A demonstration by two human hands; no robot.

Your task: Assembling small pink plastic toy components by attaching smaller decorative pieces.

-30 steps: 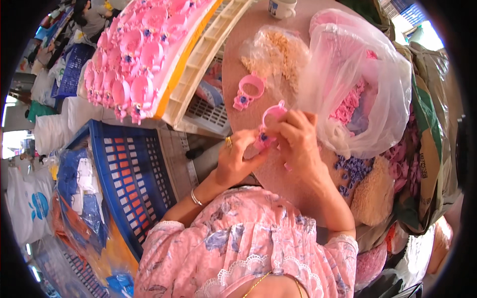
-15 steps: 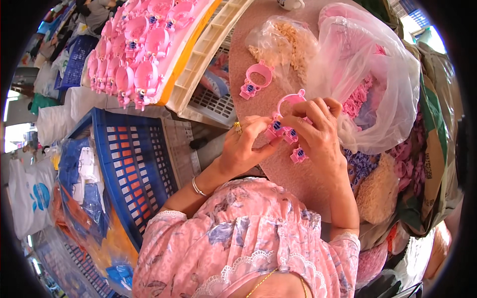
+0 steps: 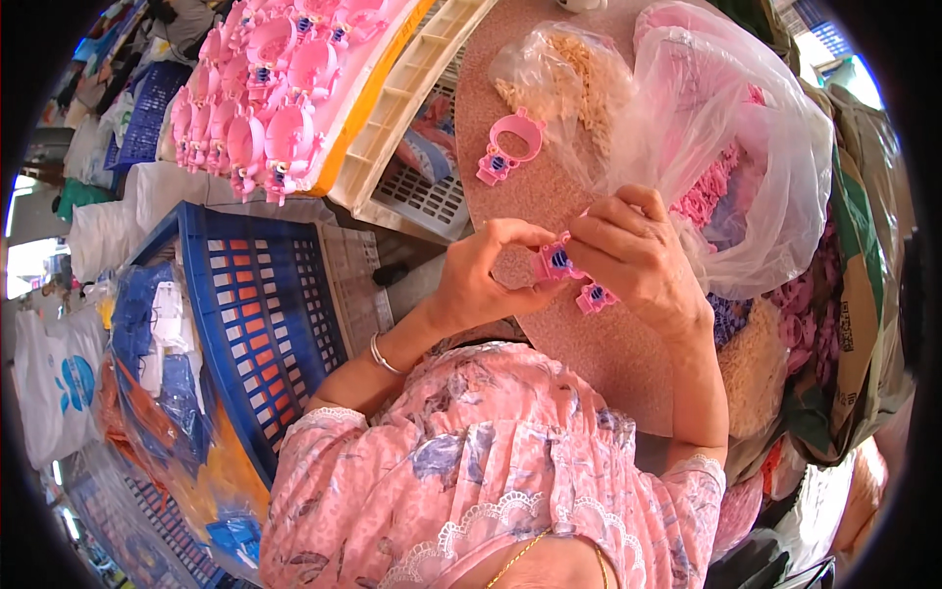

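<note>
Head view: left hand (image 3: pixel 481 280) and right hand (image 3: pixel 638 260) together pinch a small pink plastic part (image 3: pixel 552 261). It appears light, rigid and easily dropped; grip its edges with the fingertips.

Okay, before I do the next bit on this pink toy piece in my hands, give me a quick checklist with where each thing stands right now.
1. Left hand pinching the pink toy piece: ok, fingertips meet on it.
2. Right hand supporting the same piece: ok, fingers wrap it from the right.
3. Second small pink part under the right hand secure: cannot tell, the grip is hidden.
4. Finished pink ring piece out of the way: ok, lying apart on the round tabletop.
5. Clear bag of pink parts within reach: ok, beside the right hand.
6. Blue insert seated in the held piece: cannot tell, too small.
</note>
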